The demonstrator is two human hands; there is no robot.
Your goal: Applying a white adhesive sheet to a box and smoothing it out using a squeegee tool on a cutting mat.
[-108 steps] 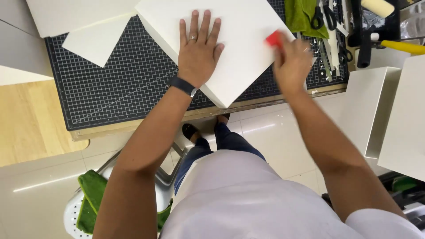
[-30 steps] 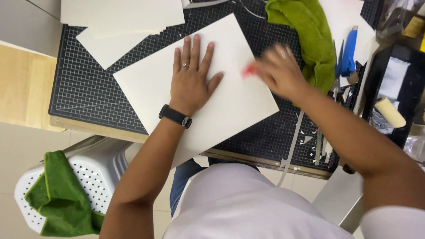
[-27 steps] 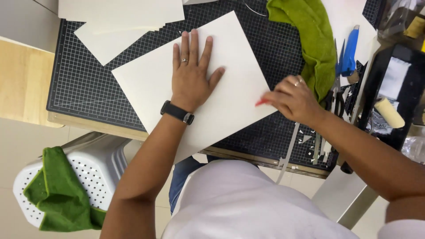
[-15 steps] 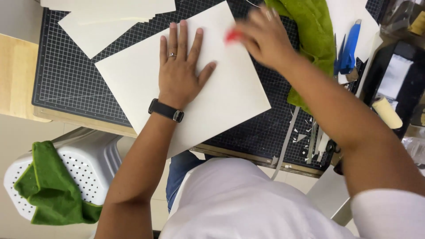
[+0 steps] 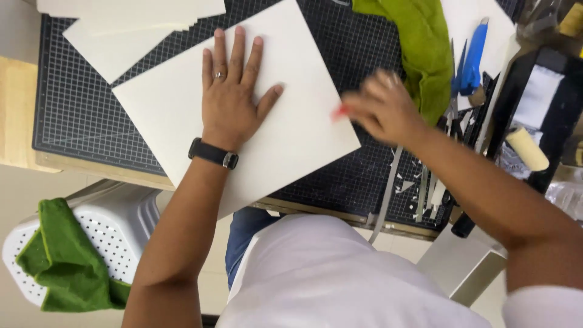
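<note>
My left hand (image 5: pixel 234 103) lies flat, fingers spread, pressing the white board (image 5: pixel 243 109) down on the black cutting mat (image 5: pixel 79 121). My right hand (image 5: pixel 382 109), blurred, pinches a small red object (image 5: pixel 340 112) at the board's right edge, just beside my left thumb. A green cloth (image 5: pixel 419 48) lies just beyond my right hand.

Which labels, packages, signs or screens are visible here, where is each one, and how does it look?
Label: pale grey-white rectangle on a black box, far right of the table, beyond the right hand.
Watch: black band with a metal clasp, on the wrist of the left hand; its screen is not visible.
No packages or signs can be made out.
</note>
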